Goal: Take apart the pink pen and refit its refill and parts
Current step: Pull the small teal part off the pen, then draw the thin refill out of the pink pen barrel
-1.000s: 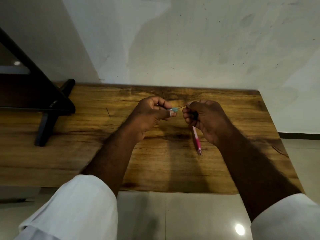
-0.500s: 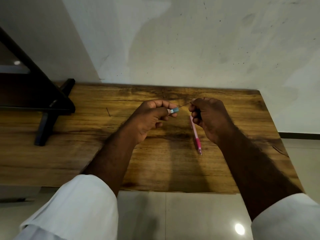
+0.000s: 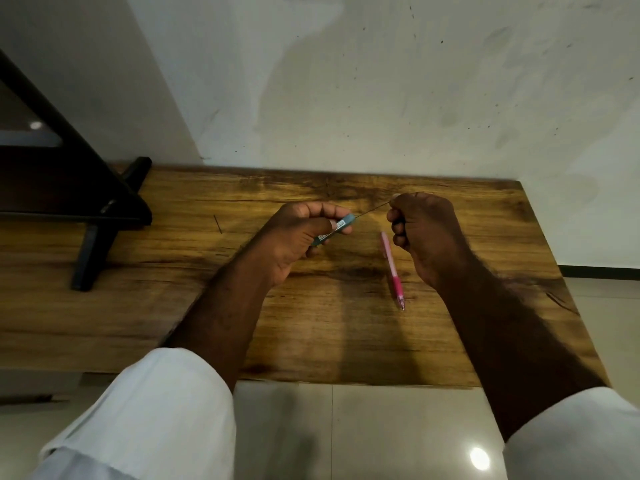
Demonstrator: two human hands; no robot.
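Drawing apart, the hands now stand wider than a second ago. The left hand (image 3: 304, 237) is curled round a small teal tube (image 3: 341, 225). The right hand (image 3: 422, 230) pinches the far end of a thin dark rod (image 3: 372, 209) that runs out of the tube's mouth, with more of it bared than before. Whether the right hand's curled fingers hide anything else I cannot tell. The pen (image 3: 391, 268) lies flat on the worktop (image 3: 173, 306) between the hands, near the right one and touched by neither; a second ago that hand was over its upper end. It seems a fresh refill is being pulled from its case. The pen looks whole from here, so opening it is probably still to come.
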